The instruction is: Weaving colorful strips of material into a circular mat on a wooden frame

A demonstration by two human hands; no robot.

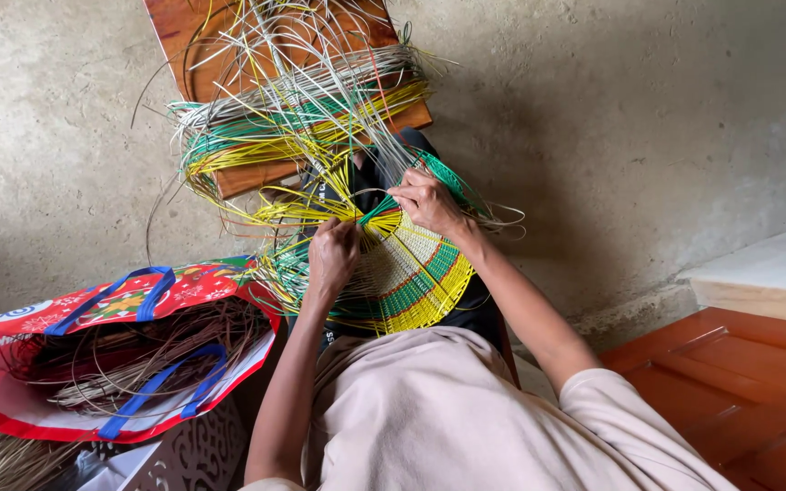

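A round woven piece (416, 277) in yellow, green, white and red rests on my lap. Long loose strands (302, 118) of yellow, green and white fan out from its far edge. My left hand (331, 256) presses on the left part of the weave, fingers curled around yellow strands. At the top edge, my right hand (427, 202) pinches green strands where they meet the weave.
A red bag (11, 350) with blue handles lies open at my left, full of brown fibre. A wooden board (229, 36) lies under the loose strands on the concrete floor. An orange wooden panel (739, 382) and a pale step (766, 273) are at the right.
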